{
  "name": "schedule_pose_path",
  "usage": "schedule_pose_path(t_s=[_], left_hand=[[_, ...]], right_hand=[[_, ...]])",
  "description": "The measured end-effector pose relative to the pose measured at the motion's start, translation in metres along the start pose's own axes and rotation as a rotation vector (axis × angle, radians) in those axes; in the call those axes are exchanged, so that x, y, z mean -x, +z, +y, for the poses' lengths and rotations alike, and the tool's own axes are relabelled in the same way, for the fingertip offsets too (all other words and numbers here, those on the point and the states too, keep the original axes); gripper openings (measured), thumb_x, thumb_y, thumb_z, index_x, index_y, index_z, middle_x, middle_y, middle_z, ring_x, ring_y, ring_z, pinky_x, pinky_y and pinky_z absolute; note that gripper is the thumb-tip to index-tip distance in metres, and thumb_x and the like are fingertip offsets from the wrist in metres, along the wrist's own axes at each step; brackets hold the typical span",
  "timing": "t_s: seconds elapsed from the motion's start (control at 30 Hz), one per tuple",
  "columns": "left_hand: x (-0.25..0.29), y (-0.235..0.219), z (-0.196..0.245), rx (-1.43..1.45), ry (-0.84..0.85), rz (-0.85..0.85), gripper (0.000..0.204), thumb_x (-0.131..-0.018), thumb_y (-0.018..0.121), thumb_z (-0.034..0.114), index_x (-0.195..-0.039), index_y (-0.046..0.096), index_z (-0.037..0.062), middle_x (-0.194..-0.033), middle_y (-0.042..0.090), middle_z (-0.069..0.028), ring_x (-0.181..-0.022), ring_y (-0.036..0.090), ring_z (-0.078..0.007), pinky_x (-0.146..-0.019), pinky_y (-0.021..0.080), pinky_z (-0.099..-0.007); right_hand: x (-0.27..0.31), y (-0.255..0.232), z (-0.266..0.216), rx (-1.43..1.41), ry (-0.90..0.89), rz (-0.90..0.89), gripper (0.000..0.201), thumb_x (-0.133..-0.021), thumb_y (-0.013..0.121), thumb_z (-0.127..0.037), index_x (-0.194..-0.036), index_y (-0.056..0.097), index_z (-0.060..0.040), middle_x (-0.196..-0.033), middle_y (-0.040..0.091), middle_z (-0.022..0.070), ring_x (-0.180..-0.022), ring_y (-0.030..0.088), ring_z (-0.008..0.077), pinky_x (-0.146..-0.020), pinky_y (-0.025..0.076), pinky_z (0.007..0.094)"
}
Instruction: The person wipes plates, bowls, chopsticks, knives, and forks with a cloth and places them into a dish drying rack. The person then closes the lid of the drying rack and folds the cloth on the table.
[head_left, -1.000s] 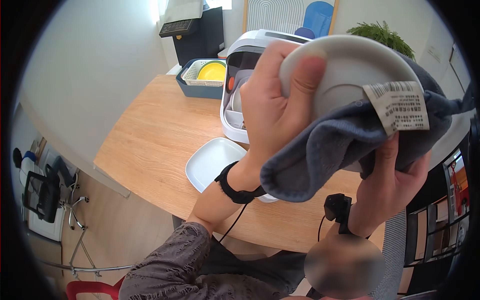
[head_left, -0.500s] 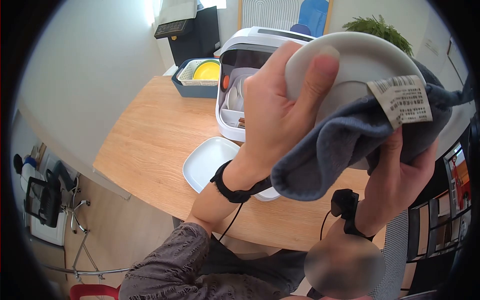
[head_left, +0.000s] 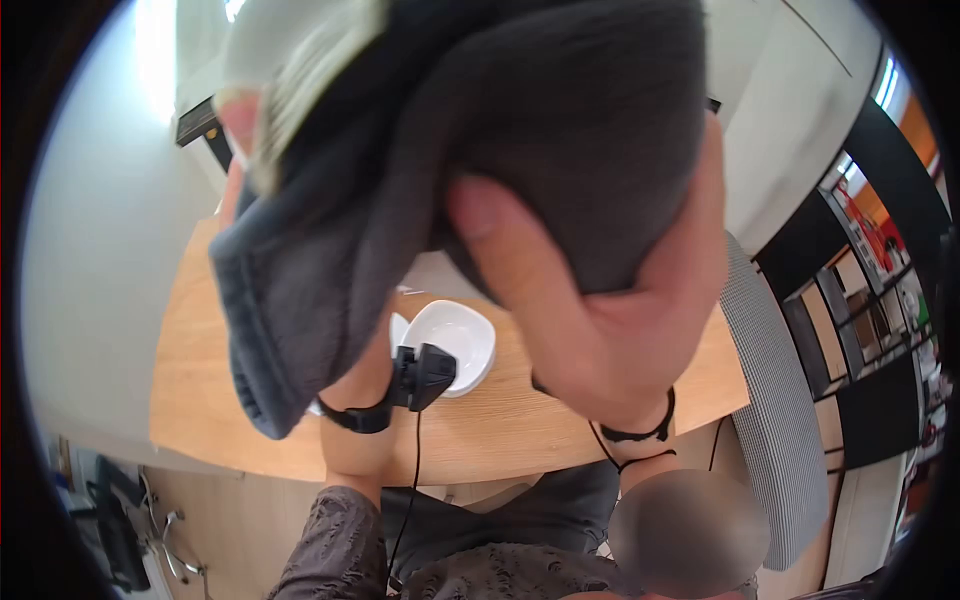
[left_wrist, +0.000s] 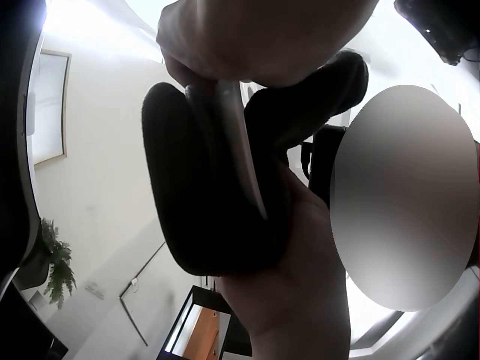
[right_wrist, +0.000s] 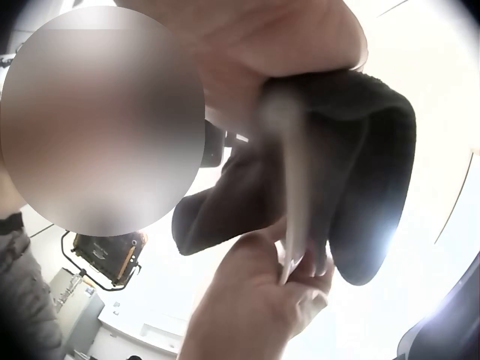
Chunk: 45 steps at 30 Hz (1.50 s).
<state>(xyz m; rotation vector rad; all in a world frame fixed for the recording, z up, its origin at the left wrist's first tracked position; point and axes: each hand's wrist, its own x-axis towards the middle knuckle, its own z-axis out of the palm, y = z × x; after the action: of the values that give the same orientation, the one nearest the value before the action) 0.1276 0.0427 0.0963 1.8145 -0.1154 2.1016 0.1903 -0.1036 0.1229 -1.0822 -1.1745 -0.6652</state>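
A white plate (head_left: 318,75) is held up before my head, half wrapped in a dark grey cloth (head_left: 560,110). My left hand (right_wrist: 259,281) grips the plate's edge in the right wrist view; the cloth hides most of that hand in the head view. My right hand (head_left: 610,320) holds the cloth around the plate's other side, thumb bent over the fabric. Edge-on, the plate appears as a pale strip between folds of cloth in both wrist views. Below, on the wooden table (head_left: 500,440), a white bowl (head_left: 460,345) stands beside my left wrist.
A light dish edge (head_left: 399,328) shows just left of the bowl. A grey checked bench (head_left: 780,400) runs along the table's right side, with dark shelves (head_left: 830,330) beyond. Black cables hang from both wrist cameras. The raised cloth covers the table's far side.
My head view has shifted, and the plate and cloth have come up and left, turning so the cloth faces me. The square dish is now mostly hidden and the bowl is visible.
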Motion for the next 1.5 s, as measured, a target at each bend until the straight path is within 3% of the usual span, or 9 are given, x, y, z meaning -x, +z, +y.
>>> schedule_pose_path(t_s=[0.07,0.13,0.17,0.2,0.57,1.03,1.3,1.43,1.5], left_hand=[[-0.006,-0.001,0.013,-0.146,0.080,0.044,0.051,-0.094,0.068,0.035,-0.124,0.056,-0.0036,-0.101,0.070,-0.0117,-0.079,0.070,-0.0195,-0.081,0.058,-0.0302],[-0.032,0.000,0.045,0.308,-0.843,-0.098,0.049,-0.095,0.067,0.039,-0.116,0.060,-0.0047,-0.099,0.070,-0.0129,-0.080,0.070,-0.0173,-0.074,0.059,-0.0275],[-0.027,0.014,0.045,0.550,-0.716,0.057,0.043,-0.094,0.068,0.038,-0.103,0.066,-0.0047,-0.088,0.072,-0.0120,-0.074,0.070,-0.0140,-0.062,0.056,-0.0234],[-0.026,0.015,0.046,0.551,-0.719,0.058,0.043,-0.094,0.068,0.038,-0.103,0.066,-0.0047,-0.088,0.072,-0.0120,-0.074,0.070,-0.0140,-0.062,0.056,-0.0234],[-0.030,-0.015,0.050,0.255,-0.701,-0.225,0.055,-0.085,0.077,0.020,-0.129,0.055,-0.0047,-0.122,0.062,-0.0166,-0.110,0.061,-0.0216,-0.097,0.048,-0.0360],[-0.026,-0.025,0.030,0.088,-0.672,-0.058,0.048,-0.087,0.075,0.022,-0.123,0.058,-0.0046,-0.115,0.064,-0.0149,-0.103,0.062,-0.0193,-0.092,0.049,-0.0337],[-0.025,-0.024,0.023,0.086,-0.641,-0.024,0.044,-0.089,0.074,0.023,-0.120,0.060,-0.0046,-0.110,0.066,-0.0138,-0.099,0.062,-0.0179,-0.089,0.050,-0.0323],[-0.023,-0.025,0.021,0.083,-0.626,-0.009,0.042,-0.090,0.073,0.023,-0.119,0.061,-0.0045,-0.108,0.066,-0.0132,-0.097,0.063,-0.0172,-0.088,0.050,-0.0316],[-0.022,-0.025,0.020,0.083,-0.617,-0.001,0.041,-0.090,0.073,0.023,-0.118,0.061,-0.0045,-0.107,0.067,-0.0129,-0.096,0.063,-0.0169,-0.087,0.050,-0.0313]], right_hand=[[-0.002,-0.005,-0.006,0.030,0.060,-0.022,0.041,-0.087,0.074,-0.003,-0.123,0.055,0.0051,-0.105,0.070,0.0108,-0.098,0.066,0.0188,-0.088,0.050,0.0276],[-0.004,-0.008,-0.006,0.039,0.126,-0.050,0.042,-0.086,0.075,-0.003,-0.122,0.055,0.0052,-0.106,0.070,0.0105,-0.098,0.066,0.0182,-0.087,0.050,0.0277],[-0.006,-0.011,-0.001,-0.013,0.166,-0.061,0.044,-0.085,0.077,-0.003,-0.122,0.055,0.0052,-0.106,0.070,0.0100,-0.098,0.066,0.0173,-0.088,0.050,0.0276],[-0.008,-0.015,0.003,-0.068,0.205,-0.073,0.045,-0.084,0.078,-0.004,-0.122,0.055,0.0051,-0.107,0.070,0.0094,-0.099,0.066,0.0164,-0.089,0.049,0.0276],[-0.006,-0.022,-0.006,0.145,0.190,-0.213,0.048,-0.090,0.075,-0.015,-0.128,0.055,0.0067,-0.113,0.069,0.0136,-0.102,0.066,0.0182,-0.092,0.050,0.0300],[0.001,-0.022,-0.005,0.183,0.333,-0.298,0.046,-0.098,0.064,-0.016,-0.134,0.047,0.0076,-0.120,0.064,0.0175,-0.103,0.068,0.0219,-0.083,0.058,0.0274],[0.000,-0.016,-0.006,0.258,0.322,-0.270,0.046,-0.096,0.066,-0.016,-0.133,0.049,0.0062,-0.109,0.069,0.0141,-0.087,0.070,0.0122,-0.062,0.053,0.0167],[0.002,-0.017,-0.002,0.226,0.334,-0.272,0.044,-0.097,0.065,-0.015,-0.132,0.050,0.0064,-0.111,0.069,0.0146,-0.089,0.070,0.0143,-0.066,0.055,0.0187],[0.001,-0.018,0.004,0.164,0.193,-0.306,0.044,-0.097,0.064,-0.015,-0.133,0.049,0.0064,-0.113,0.067,0.0157,-0.093,0.070,0.0171,-0.072,0.057,0.0221]])
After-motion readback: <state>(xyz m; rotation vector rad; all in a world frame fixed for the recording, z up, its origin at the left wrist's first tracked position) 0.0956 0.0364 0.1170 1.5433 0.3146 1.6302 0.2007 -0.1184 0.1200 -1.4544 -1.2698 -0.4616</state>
